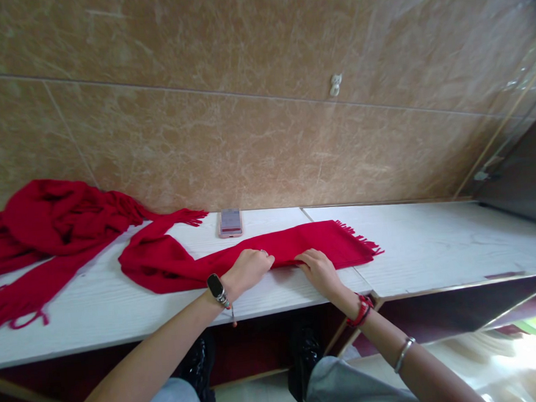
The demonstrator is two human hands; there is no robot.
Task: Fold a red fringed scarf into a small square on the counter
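Note:
A long red scarf (307,238) lies along the white counter, its fringed end to the right and its left part bent back in a loose loop towards the wall. My left hand (251,268), with a watch on the wrist, is closed on the near edge of the scarf around its middle. Further right, my right hand (319,271) pinches the same edge, thumb under the cloth and fingers on top. Between the two hands the edge looks slightly raised.
A heap of red scarves (62,221) with fringes covers the counter's left end. Near the wall lies a phone (230,222) in a pink case. A small white cat figure (336,85) is on the tiled wall. Open shelves sit below the white counter (436,244).

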